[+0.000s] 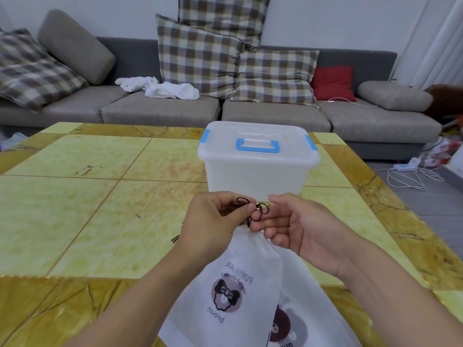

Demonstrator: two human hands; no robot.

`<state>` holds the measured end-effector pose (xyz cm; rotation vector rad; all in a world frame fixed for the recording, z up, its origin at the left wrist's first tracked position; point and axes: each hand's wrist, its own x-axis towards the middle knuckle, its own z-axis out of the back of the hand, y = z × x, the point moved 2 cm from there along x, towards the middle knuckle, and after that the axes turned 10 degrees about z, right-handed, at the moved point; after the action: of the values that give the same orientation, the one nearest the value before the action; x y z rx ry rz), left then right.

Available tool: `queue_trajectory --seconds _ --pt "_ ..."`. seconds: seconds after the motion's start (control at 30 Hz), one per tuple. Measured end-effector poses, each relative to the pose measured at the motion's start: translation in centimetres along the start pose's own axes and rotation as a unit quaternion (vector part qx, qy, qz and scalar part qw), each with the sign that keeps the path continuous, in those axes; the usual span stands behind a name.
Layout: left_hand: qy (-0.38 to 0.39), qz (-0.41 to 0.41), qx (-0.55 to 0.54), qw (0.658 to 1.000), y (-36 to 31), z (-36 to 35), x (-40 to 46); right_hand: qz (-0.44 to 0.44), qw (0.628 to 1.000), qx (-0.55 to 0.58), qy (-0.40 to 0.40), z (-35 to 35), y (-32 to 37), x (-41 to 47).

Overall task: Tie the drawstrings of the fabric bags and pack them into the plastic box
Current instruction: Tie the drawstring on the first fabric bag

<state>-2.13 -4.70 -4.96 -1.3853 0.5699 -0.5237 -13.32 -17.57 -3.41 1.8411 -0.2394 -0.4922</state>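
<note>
A white fabric bag point(233, 284) with a cartoon print and the word "brown" hangs from my hands over the table's near edge, its mouth gathered tight. A second white printed bag point(305, 311) lies under it to the right. My left hand point(213, 221) pinches the dark brown drawstring point(253, 209) at the bag's neck. My right hand point(295, 226) holds the looped cord with its fingertips from the other side. Just behind my hands stands the translucent plastic box point(255, 169), its lid with blue handle and blue clips closed.
The yellow marble-pattern table point(100, 209) spreads to the left and front. Behind it is a grey sofa point(162, 108) with plaid cushions and white cloths. A power strip and cables point(411, 171) lie on the floor at the right.
</note>
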Motion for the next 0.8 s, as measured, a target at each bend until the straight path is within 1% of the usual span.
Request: queue_trajectory --seconds 0.1,0.17,0.23,0.37,0.53,0.63,0.7,0.8 --pt "-0.006 -0.011 0.017 1.0 0.0 0.0 -0.1 0.014 1.0 -0.023 -0.002 -0.2 -0.4 0.1" --pt "-0.008 -0.01 0.012 1.0 -0.1 0.0 -0.2 0.022 0.999 -0.033 -0.003 -0.1 -0.6 0.1" --pt "-0.002 0.0 0.0 1.0 -0.1 0.0 -0.2 0.043 0.997 -0.066 -0.01 -0.2 -0.7 0.0" --pt "0.026 0.039 -0.047 0.998 -0.1 0.0 -0.2 0.131 0.979 -0.146 -0.05 -0.8 -0.7 -0.3" --pt "0.032 0.04 -0.052 0.997 -0.2 0.1 -0.2 0.201 0.959 -0.187 -0.065 -0.9 -0.9 0.0" --pt "0.057 0.036 -0.064 0.996 -0.3 0.2 -0.3 0.253 0.936 -0.234 -0.074 -0.4 -0.6 0.2" --pt "0.073 0.024 -0.065 0.995 -0.6 0.2 -0.5 0.267 0.922 -0.272 -0.06 -0.1 -0.3 0.2" --pt "0.062 -0.003 -0.055 0.997 -1.0 0.2 -0.7 0.248 0.936 -0.249 -0.02 0.0 -0.3 0.2"
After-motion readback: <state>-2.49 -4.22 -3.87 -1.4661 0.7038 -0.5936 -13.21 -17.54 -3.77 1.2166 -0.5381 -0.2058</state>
